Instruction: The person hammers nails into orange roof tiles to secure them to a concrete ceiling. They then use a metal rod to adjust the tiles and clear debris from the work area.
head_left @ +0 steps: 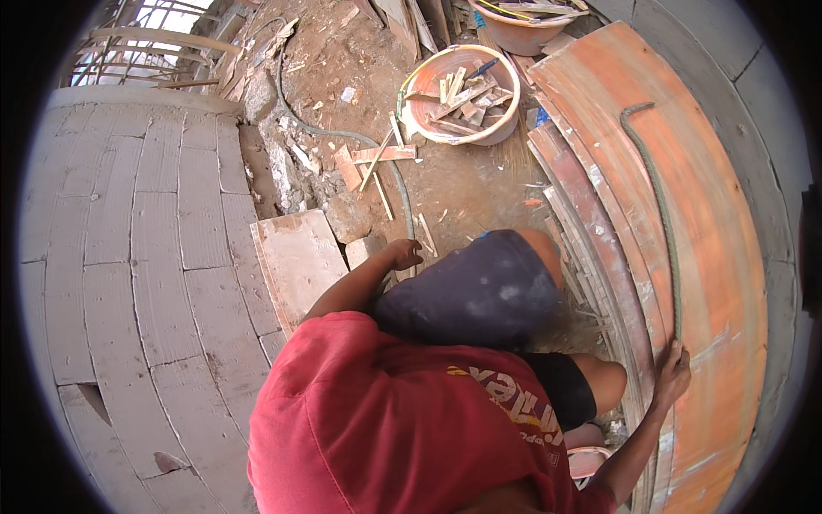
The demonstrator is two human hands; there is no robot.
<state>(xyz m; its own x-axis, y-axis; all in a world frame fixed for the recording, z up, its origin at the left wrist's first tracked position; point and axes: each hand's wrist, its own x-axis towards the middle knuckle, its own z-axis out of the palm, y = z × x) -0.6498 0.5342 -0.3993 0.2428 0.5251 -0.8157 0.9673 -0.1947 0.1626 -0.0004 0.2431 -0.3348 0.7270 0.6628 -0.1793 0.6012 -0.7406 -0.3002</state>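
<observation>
My right hand (673, 375) is closed around the lower end of a long ribbed steel bar (664, 206). The bar lies along a stack of curved, orange-stained plywood sheets (719, 231), and its hooked far end rests toward the top. My left hand (404, 254) is beside my bent knee, its fingers loosely curled in. A grey-green hose (399, 184) runs up to that hand and shows again below it. Whether the fingers grip the hose cannot be made out.
A round tub (414, 130) of wood offcuts stands ahead, with another tub (527, 34) behind it. Wood strips (383, 154) lie on the dirt. Grey block wall (163, 291) fills the left, beside a pale board (300, 261). Another block wall (775, 180) rises at right.
</observation>
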